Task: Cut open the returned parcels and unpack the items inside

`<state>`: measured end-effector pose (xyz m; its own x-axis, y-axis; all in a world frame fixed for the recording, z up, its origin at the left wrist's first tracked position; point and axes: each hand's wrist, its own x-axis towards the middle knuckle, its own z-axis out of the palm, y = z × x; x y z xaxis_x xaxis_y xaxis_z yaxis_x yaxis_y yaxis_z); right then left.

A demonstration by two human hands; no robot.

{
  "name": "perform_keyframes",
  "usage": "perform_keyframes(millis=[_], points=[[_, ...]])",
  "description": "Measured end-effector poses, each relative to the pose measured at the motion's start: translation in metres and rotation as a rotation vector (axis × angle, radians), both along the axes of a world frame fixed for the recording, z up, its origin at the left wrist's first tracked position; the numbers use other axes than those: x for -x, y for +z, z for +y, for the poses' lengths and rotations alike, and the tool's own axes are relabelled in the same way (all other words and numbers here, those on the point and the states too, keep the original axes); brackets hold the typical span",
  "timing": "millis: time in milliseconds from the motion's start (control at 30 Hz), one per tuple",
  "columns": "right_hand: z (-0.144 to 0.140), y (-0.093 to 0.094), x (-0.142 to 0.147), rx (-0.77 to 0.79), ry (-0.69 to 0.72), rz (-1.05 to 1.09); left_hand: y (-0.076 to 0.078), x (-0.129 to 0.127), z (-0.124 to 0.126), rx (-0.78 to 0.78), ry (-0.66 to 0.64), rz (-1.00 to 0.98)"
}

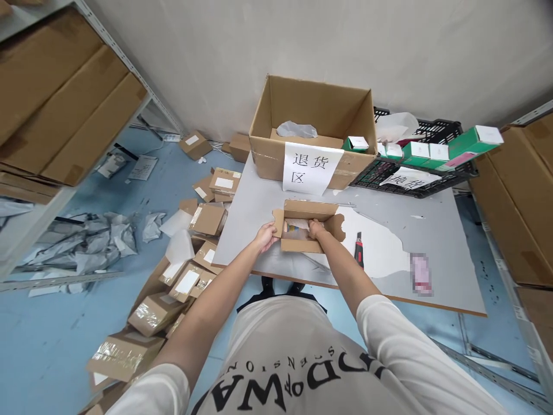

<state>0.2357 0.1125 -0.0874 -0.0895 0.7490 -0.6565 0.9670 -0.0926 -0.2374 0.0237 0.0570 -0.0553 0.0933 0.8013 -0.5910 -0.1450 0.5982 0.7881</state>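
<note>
The small cardboard box (307, 226) sits open near the front edge of the counter (268, 196), its flaps spread out to both sides and the lid flap standing up at the back. The person's left hand (265, 236) grips the box's left wall, fingers closed on the cardboard. The right hand (315, 229) dips inside the box, fingers curled down onto whatever lies in there; something pale and printed shows inside, but I cannot make out what it is, nor whether the fingers truly pinch it.

By my reading, the unpacking is at the point of emptying: the box is already open and the contents are not out yet. Lifting them would call for the left hand to hold the box down while the right draws straight up, clear of the flaps.

Just right of the box lies a red-handled utility knife (359, 249). Behind the box stands a large open carton (315, 124) with a paper sign (309, 166), and right of that a black crate (425, 173) with green packets (469, 142). Left of the box, on the floor, taped parcels (173, 288) are heaped.
</note>
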Motion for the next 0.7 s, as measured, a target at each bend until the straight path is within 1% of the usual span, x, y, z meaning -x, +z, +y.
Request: perform_keyframes(millis=[100, 233, 300, 367, 433, 533, 700], points=[[0.001, -0.009, 0.004, 0.002, -0.128, -0.066, 0.000, 0.000, -0.001, 0.019, 0.031, -0.090], [0.001, -0.015, 0.006, 0.046, -0.294, -0.143, -0.004, 0.000, -0.004, 0.019, 0.064, -0.164], [0.000, -0.017, 0.005, 0.065, -0.348, -0.156, -0.006, 0.000, -0.005, 0.029, 0.074, -0.145], [-0.001, -0.017, 0.005, 0.070, -0.385, -0.162, -0.008, 0.000, -0.005, 0.042, 0.069, -0.082], [-0.001, -0.017, 0.005, 0.059, -0.410, -0.169, -0.008, 0.000, -0.006, 0.048, 0.057, -0.029], [-0.001, -0.015, 0.007, 0.034, -0.415, -0.168, -0.009, 0.000, -0.006, 0.040, 0.065, -0.046], [-0.003, -0.011, 0.016, 0.023, -0.352, -0.117, -0.010, 0.000, -0.006, 0.036, 0.055, -0.079]])
